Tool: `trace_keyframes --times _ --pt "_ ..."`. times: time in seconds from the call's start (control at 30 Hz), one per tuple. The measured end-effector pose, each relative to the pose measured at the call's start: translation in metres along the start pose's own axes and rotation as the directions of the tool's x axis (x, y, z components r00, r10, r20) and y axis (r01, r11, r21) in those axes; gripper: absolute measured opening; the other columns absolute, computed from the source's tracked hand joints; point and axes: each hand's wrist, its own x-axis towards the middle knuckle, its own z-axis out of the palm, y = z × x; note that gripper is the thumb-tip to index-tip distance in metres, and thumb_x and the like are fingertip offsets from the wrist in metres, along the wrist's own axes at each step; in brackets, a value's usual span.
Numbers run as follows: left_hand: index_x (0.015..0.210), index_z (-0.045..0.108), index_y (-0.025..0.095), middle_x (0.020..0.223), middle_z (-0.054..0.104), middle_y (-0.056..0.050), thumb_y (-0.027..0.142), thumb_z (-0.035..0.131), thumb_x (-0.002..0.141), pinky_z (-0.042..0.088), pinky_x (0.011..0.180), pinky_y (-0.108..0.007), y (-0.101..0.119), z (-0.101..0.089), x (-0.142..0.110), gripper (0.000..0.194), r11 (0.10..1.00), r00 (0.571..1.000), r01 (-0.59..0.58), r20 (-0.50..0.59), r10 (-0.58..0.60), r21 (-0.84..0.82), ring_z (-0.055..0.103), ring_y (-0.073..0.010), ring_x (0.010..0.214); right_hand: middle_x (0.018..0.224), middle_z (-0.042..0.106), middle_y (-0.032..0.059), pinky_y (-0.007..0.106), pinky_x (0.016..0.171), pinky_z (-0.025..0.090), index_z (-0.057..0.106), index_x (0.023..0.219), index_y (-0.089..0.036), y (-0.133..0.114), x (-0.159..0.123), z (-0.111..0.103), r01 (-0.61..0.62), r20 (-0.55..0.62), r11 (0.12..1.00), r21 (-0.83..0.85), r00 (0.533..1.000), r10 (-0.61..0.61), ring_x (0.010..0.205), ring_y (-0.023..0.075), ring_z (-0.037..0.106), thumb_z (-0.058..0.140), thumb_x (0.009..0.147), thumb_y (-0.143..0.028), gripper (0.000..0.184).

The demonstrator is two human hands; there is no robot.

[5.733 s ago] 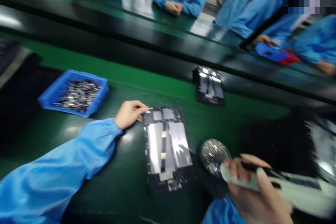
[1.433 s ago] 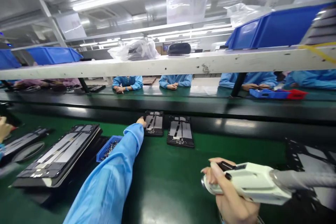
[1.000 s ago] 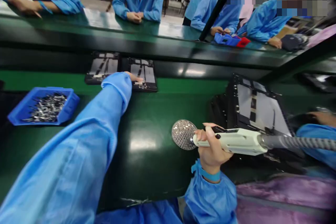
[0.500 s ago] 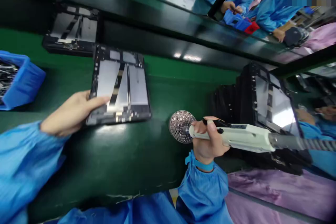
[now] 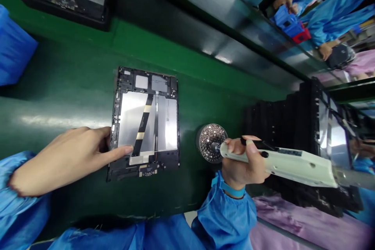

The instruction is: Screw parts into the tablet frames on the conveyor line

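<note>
Toward the near edge of the surface (image 5: pixel 187 189), the left hand (image 5: pixel 73 155) pinches an open-backed tablet (image 5: pixel 165 125); the right hand (image 5: pixel 244 165) grips a pale screwdriver (image 5: pixel 303 167), tip at a screw dish (image 5: pixel 199 149).

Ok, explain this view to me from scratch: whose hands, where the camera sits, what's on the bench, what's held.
No machine arm here: these are a person's bare hands, seen by a camera worn on their head. The left hand grips the left edge of a flat device, its inner parts showing. The right hand holds a pale handheld tool, its tip at a round holder dotted with shiny bits. Also on the green bench: a similar device, part of a blue bin and a dark stack.
</note>
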Motion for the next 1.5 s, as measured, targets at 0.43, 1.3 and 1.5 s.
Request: trace_keyframes --times 0.43,1.3,1.5 --pt "0.047 0.048 0.023 0.034 0.039 0.003 0.078 0.028 0.086 0.019 0.033 -0.027 0.011 -0.008 -0.002 0.07 0.989 0.99 0.128 0.07 -0.123 -0.07 0.032 -0.0092 0.025 0.042 0.043 -0.007 0.028 0.046 0.044 0.063 0.068 -0.017 0.002 -0.002 0.003 0.0 -0.034 0.996 -0.093 0.999 -0.003 0.037 0.0113 0.042 0.06 0.06 -0.025 0.012" --pt "0.079 0.066 0.016 0.086 0.062 -0.007 0.015 0.046 0.095 0.03 0.046 -0.03 0.061 0.025 -0.037 0.026 0.927 0.928 -0.362 -0.129 0.349 -0.097 0.051 -0.0165 0.074 0.051 0.042 -0.0052 0.033 0.052 0.042 0.068 0.092 -0.022 -0.061 -0.081 0.058 -0.188 0.65 0.976 -0.109 0.729 0.214 0.046 0.0142 0.04 0.06 0.082 -0.027 0.015" --pt "0.072 0.064 0.016 0.082 0.061 -0.007 0.013 0.049 0.091 0.03 0.045 -0.03 0.063 0.027 -0.037 0.025 0.924 0.918 -0.371 -0.185 0.35 -0.09 0.051 -0.0171 0.071 0.053 0.045 -0.0059 0.032 0.054 0.043 0.068 0.094 -0.021 -0.061 -0.078 0.061 -0.169 0.715 0.982 -0.084 0.676 0.178 0.047 0.0133 0.042 0.061 0.084 -0.028 0.014"
